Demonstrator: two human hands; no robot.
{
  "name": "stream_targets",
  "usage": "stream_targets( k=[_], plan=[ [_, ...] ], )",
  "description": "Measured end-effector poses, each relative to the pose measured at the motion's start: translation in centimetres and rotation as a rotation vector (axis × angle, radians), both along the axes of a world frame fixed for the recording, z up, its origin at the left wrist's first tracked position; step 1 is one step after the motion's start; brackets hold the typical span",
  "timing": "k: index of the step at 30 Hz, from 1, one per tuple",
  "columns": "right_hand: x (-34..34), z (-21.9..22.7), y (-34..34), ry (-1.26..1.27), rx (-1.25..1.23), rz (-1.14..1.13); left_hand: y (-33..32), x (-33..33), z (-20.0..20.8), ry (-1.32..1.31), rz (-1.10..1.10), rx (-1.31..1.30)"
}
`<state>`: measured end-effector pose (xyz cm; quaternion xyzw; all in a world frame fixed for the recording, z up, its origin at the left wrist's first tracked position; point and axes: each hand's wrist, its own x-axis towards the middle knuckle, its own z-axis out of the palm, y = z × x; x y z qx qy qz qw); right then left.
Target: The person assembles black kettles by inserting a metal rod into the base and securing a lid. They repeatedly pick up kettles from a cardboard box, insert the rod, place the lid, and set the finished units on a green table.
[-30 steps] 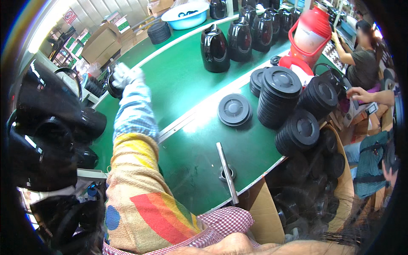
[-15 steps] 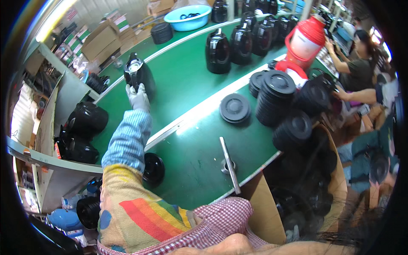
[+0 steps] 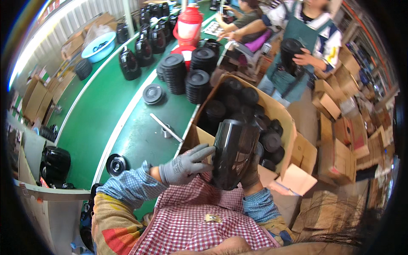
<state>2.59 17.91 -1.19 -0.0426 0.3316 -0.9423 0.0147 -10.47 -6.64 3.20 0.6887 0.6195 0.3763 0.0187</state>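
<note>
Fingers of the gloved left hand point(image 3: 182, 168) are extended and slightly parted, tips at the left wall of a glossy black vessel point(image 3: 233, 155); whether they bear load cannot be told. Fingers of the gloved right hand point(image 3: 251, 175) grasp the vessel from the right and behind, mostly hidden by it.

Left to right: black housings point(image 3: 56, 160) sit at the far-left end of the green table point(image 3: 85, 121). Bare surface extends from there to the white divider strip point(image 3: 128, 109), leaving a long open lane. Right of the strip, a round black lid point(image 3: 116, 165) lies flat near the left forearm. Farther along lies a low stack of lids point(image 3: 154, 94). Between these two, a metal bar point(image 3: 165, 126) rests across a metal ring point(image 3: 167, 132), one end reaching the table's right edge. Beyond that edge stands an open carton point(image 3: 290, 131) filled with black parts point(image 3: 238, 102).

The vessel is held off the table, in front of the checked apron point(image 3: 199, 212), overlapping the carton's near side in view. Its long axis is tilted: the upper end points away from the wearer and slightly right, the lower end toward the apron. Which end is the mouth cannot be determined.
</note>
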Motion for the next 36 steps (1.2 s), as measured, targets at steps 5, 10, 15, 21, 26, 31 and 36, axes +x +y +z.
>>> stream_targets(
  k=[5,10,15,21,26,31,36],
  plan=[
    [8.2,-0.9,-0.2,0.118,0.281,-0.284,1.1,8.0,-4.3,-1.627,-0.016,-0.180],
    [12.1,-3.4,5.1,0.019,0.842,-0.256,1.1,12.7,-10.6,-1.401,0.165,-0.142],
    [13.0,-2.2,1.4,0.156,1.391,-0.341,-1.8,16.9,-12.0,-0.554,0.305,-0.251],
    [14.8,-5.4,1.2,0.020,1.378,-0.257,-2.4,11.6,-5.9,-0.638,0.060,-0.573],
    [13.9,-4.5,1.8,0.047,1.337,-0.276,-4.8,-11.1,-9.6,0.262,1.033,-0.541],
    [12.7,-3.8,3.0,0.064,1.446,-0.313,-6.8,-18.9,-12.2,0.334,0.940,-1.035],
    [7.8,3.1,6.7,0.245,1.960,-0.577,-0.7,-11.8,-1.7,0.024,0.745,-0.928]
  ],
)
